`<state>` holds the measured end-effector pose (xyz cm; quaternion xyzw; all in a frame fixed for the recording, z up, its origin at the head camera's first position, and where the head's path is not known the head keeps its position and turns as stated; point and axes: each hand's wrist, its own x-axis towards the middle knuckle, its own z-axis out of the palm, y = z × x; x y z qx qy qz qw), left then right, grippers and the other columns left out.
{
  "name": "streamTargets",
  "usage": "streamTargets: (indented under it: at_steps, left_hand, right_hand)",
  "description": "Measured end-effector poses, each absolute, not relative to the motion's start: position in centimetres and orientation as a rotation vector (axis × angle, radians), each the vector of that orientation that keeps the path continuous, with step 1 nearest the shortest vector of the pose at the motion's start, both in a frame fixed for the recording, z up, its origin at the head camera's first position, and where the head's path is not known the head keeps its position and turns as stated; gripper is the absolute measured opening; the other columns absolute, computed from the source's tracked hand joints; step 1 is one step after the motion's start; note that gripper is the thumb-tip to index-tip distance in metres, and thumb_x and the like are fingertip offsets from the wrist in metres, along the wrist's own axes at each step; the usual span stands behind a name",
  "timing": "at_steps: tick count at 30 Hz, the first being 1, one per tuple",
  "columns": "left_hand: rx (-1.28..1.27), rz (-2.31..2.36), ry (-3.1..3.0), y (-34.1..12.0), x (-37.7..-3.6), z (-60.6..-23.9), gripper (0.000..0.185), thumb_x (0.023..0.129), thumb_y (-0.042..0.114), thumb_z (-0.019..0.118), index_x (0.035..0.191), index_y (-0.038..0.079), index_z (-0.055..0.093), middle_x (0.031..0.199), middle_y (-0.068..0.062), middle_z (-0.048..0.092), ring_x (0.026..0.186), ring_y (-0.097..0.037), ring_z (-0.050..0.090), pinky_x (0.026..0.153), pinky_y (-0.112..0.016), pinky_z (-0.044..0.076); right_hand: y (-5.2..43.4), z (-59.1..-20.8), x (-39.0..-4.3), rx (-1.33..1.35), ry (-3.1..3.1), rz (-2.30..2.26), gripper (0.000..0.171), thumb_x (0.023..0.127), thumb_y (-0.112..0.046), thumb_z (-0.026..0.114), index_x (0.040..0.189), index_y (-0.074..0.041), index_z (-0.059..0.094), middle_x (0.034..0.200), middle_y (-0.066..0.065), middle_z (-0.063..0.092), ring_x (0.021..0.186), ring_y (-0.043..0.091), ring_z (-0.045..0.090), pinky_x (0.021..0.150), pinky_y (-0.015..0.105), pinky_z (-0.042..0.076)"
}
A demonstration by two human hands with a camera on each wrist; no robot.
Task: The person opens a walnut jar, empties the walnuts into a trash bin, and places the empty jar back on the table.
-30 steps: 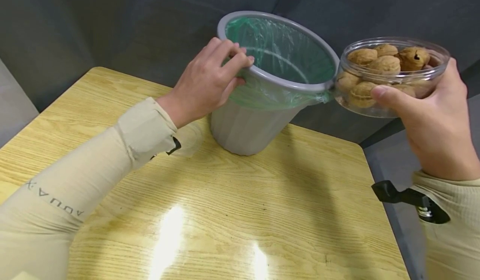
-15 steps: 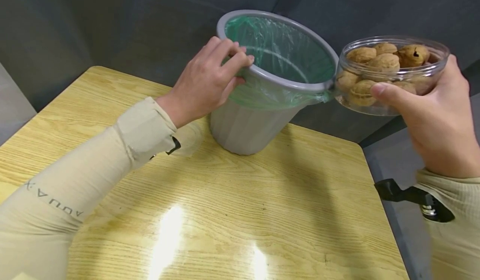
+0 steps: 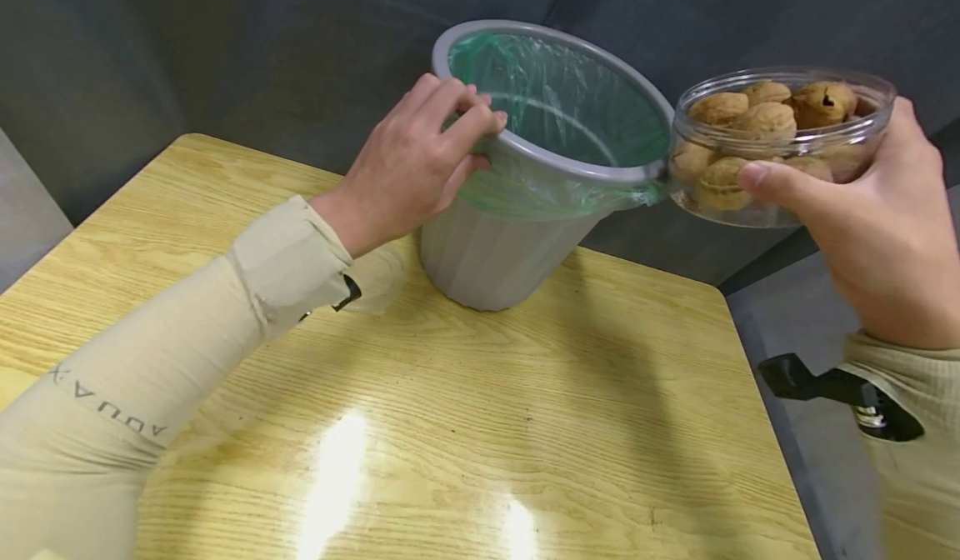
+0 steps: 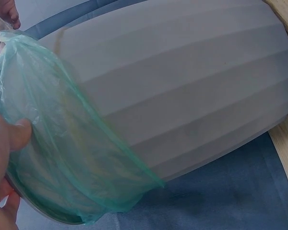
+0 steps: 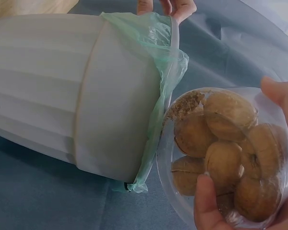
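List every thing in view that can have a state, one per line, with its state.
Bin: tilted on the table, green liner fitted, nothing seen inside.
Jar: lidless, upright, holds walnuts, touching the bin's rim.
Left hand: fingers grip the rim.
Right hand: holds the jar.

Right hand [image 3: 885, 235] raised walnut jar [image 3: 780, 147] slightly, nearer bin rim [image 3: 592, 168].

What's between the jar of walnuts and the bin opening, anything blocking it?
Nothing visible. The right hand holds the jar right beside the bin rim, apart from the mouth. The mouth is open, lined only by the green bag. The left hand grips the far rim, away from the jar.
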<state>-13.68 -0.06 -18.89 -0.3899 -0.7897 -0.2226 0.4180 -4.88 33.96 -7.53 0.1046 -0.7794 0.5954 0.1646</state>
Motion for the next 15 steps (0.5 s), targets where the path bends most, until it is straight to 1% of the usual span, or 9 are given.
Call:
streamTargets:
  at_steps: [7,11,15]
  left_hand:
    - [-0.977,-0.560,-1.974,0.00,-13.61,-18.85,0.028,0.099,0.018,0.068,0.122,0.003,0.066,0.124,-0.020,0.064,0.112,-0.038,0.057,0.105,-0.041,0.050]
    - [-0.981,-0.567,-1.976,0.06,-13.54,-18.82,0.028,0.098,0.018,0.069,0.122,0.003,0.065,0.123,-0.020,0.064,0.113,-0.038,0.057,0.105,-0.041,0.049]
    - [-0.978,-0.566,-1.980,0.06,-13.46,-18.77,0.028,0.098,0.018,0.070,0.122,0.003,0.065,0.123,-0.020,0.064,0.111,-0.038,0.056,0.103,-0.041,0.049]
  right_hand:
    - [34.10,-7.27,-5.07,0.335,-2.196,1.761,0.074,0.079,0.022,0.073,0.142,-0.005,0.046,0.133,0.009,0.069,0.116,0.018,0.069,0.089,0.017,0.056]
    - [34.20,-7.13,-5.12,0.351,-2.220,1.731,0.072,0.079,0.021,0.073,0.142,-0.004,0.048,0.133,0.009,0.069,0.117,0.017,0.069,0.090,0.017,0.056]
    - [34.21,-7.06,-5.24,0.357,-2.214,1.730,0.073,0.078,0.022,0.073,0.142,-0.004,0.049,0.133,0.010,0.068,0.116,0.018,0.070,0.089,0.016,0.056]
